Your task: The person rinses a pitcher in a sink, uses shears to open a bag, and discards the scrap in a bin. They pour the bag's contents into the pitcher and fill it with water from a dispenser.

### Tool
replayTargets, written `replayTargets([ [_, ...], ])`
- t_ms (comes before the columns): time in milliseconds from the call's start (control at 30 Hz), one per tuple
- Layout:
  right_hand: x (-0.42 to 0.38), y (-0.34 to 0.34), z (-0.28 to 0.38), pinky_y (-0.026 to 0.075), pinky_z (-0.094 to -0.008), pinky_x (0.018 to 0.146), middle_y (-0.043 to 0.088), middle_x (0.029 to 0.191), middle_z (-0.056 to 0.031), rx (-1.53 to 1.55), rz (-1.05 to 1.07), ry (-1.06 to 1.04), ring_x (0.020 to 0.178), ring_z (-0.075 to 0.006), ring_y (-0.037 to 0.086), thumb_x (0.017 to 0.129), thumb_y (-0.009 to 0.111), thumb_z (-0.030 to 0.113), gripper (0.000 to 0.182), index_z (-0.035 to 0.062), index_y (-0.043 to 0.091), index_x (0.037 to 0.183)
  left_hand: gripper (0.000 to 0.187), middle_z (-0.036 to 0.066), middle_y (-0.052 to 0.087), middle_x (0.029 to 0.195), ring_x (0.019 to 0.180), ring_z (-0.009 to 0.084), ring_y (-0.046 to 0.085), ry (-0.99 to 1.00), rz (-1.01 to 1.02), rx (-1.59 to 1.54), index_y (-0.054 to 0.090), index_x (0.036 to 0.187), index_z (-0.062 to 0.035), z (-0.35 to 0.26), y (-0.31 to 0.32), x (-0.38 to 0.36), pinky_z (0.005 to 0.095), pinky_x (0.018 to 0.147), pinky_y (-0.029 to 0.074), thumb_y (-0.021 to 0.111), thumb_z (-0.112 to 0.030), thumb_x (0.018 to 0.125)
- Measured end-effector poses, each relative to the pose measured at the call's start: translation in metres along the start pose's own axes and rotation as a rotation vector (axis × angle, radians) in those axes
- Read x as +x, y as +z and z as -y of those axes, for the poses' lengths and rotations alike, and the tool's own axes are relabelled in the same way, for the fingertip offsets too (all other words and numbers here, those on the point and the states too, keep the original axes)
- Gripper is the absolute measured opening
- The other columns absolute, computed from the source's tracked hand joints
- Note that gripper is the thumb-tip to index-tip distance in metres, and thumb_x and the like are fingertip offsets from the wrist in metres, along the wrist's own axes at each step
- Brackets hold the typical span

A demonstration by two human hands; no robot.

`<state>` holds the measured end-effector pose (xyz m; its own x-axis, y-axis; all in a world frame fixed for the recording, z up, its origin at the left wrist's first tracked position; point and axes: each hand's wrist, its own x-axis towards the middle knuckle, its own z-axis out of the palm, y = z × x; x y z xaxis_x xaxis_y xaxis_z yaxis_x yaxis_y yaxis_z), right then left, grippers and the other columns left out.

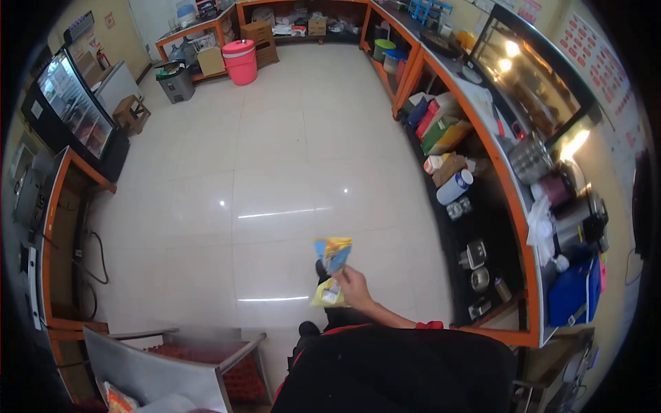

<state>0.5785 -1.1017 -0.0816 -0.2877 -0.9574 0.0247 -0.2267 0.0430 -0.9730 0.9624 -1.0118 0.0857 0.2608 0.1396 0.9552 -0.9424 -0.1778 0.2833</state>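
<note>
Out over the tiled floor, low in the middle of the head view, my right hand (354, 288) is closed on a packet (334, 253) with blue and yellow print. Just below those fingers is a pale yellow bag (328, 293), partly behind the hand; whether it is held too cannot be told. My left hand does not show. A blurred pale shape lies at the bottom left edge, too unclear to name. Near it, an orange and white packet (120, 399) sits by a metal table (155, 365).
A long orange-edged counter (513, 227) with shelves of goods runs down the right, bearing a lit display case (530, 76). A pink bucket (239, 63), grey bin (175, 84) and wooden stool (131, 113) stand farther back. A glass-door fridge (76, 103) is at left.
</note>
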Motion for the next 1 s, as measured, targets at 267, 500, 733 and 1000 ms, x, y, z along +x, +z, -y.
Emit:
replayTargets([
  [267,0.123,-0.002,0.11,0.041,-0.0327,0.056,0.052,0.067,-0.0143,0.125,0.583,-0.32,0.057,-0.0246,0.051,0.082,0.054,0.02,0.021,0.0007,0.054,0.09,0.078,0.014,0.04,0.126,0.116,0.0241,0.038,-0.812,2.242,-1.129,0.034,0.125,-0.0002,-0.237,0.133,-0.139,0.0336,0.096,0.031,0.075,-0.023,0.062],
  [500,0.171,0.0,0.112,0.044,-0.033,0.062,0.056,0.073,-0.0169,-0.184,0.778,-0.224,0.069,-0.0293,0.058,0.084,0.053,0.022,0.025,0.0002,0.055,0.094,0.063,0.019,0.049,0.113,0.107,0.0235,0.047,-0.76,2.291,-1.142,0.036,0.117,0.008,-0.26,0.17,-0.151,0.0305,0.089,0.036,0.066,-0.025,0.072],
  [733,0.188,0.033,0.115,0.043,-0.0301,0.061,0.06,0.071,-0.0117,-0.053,0.654,-0.13,0.067,-0.0178,0.059,0.086,0.048,0.021,0.024,-0.0015,0.056,0.088,0.052,0.021,0.054,0.104,0.098,0.0253,0.052,-0.788,2.272,-1.293,0.044,0.107,0.0077,-0.248,0.206,-0.155,0.0329,0.083,0.039,0.057,-0.033,0.077],
  [1000,0.181,0.114,0.142,0.042,-0.0298,0.059,0.058,0.068,-0.0122,0.064,1.108,-0.303,0.064,-0.0169,0.056,0.088,0.046,0.026,0.029,-0.0016,0.054,0.088,0.051,0.019,0.057,0.095,0.086,0.0203,0.055,-1.018,1.842,-0.937,0.047,0.099,0.0112,-0.201,0.169,-0.075,0.0307,0.075,0.042,0.057,-0.033,0.076],
])
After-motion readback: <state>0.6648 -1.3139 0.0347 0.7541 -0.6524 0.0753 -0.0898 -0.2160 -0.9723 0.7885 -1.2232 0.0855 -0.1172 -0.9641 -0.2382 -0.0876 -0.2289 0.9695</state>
